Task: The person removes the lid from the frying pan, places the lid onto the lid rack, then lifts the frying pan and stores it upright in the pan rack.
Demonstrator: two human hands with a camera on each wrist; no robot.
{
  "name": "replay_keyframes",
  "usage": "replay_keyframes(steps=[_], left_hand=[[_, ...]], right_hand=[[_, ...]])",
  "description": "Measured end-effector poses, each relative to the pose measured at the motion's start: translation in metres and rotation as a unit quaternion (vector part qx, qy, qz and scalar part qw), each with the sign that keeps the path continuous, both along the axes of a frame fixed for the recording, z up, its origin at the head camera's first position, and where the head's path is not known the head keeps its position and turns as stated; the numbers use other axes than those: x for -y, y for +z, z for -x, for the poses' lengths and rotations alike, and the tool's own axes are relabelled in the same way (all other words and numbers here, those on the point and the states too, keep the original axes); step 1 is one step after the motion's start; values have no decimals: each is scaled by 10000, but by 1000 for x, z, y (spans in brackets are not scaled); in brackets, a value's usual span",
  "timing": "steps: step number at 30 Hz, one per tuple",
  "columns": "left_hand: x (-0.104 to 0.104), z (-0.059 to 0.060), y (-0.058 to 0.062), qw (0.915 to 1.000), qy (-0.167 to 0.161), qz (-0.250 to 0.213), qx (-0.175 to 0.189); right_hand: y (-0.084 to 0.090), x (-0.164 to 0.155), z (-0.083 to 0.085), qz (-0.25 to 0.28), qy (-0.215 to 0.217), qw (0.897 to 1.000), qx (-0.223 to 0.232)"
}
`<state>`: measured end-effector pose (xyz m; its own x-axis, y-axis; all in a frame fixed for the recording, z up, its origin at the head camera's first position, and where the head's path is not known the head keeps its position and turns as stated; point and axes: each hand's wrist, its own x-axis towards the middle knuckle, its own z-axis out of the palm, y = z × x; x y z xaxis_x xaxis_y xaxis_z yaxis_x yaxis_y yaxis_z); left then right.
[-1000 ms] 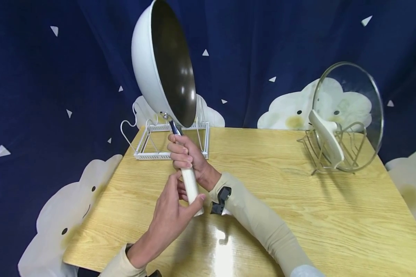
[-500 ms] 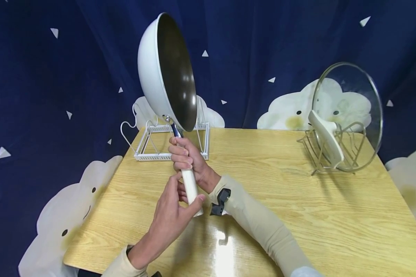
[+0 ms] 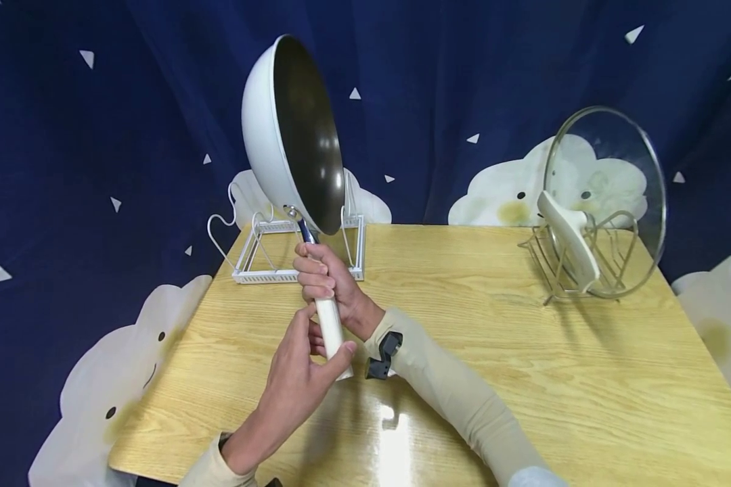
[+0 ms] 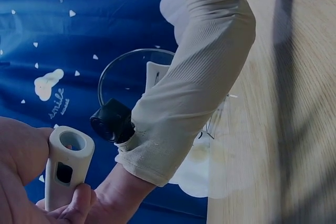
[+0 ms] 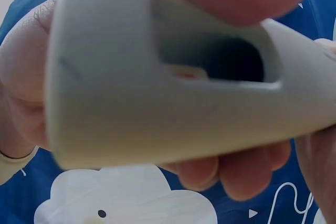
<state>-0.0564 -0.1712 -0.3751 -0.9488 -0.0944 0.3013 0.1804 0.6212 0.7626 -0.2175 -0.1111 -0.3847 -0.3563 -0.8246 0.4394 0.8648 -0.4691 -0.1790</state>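
A white wok (image 3: 262,128) with a dark inside is held up on edge over the table, its bowl above and its pale handle (image 3: 330,328) below. My right hand (image 3: 335,281) grips the upper handle, fingers wrapped round it near the metal neck. Lower down, my left hand (image 3: 295,368) holds the handle's end between thumb and curled fingers. In the left wrist view the handle's hollow end (image 4: 71,177) faces the camera. Close up in the right wrist view, the handle (image 5: 115,124) shows a slot, with fingers above and below it.
Behind the wok, a white wire rack (image 3: 268,276) stands at the table's back left. At the back right, a gold wire stand (image 3: 563,294) holds a glass lid (image 3: 627,155) upright with its white knob (image 3: 569,237). A blue curtain (image 3: 426,88) hangs behind the wooden table (image 3: 463,325).
The wok's bowl has come down a little, its upper rim dropping from the top edge of the head view. Both hands keep their places on the handle.
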Motion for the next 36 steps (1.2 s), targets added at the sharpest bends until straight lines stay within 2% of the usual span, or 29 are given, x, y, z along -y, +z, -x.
replay_keyframes(steps=[7,14,21,36], left_hand=[[1,1,-1,10000,-14,-49,38],[-1,1,0,9996,39,-162,237],[0,2,-5,9997,-7,-125,203],[0,4,-9,9992,-25,-170,372]], right_hand=[[-2,-1,0,-45,-34,9999,85],[-6,-2,-1,-152,-73,9997,163],[-10,-2,0,-186,-103,9996,160],[-18,-3,3,-151,38,9996,240]])
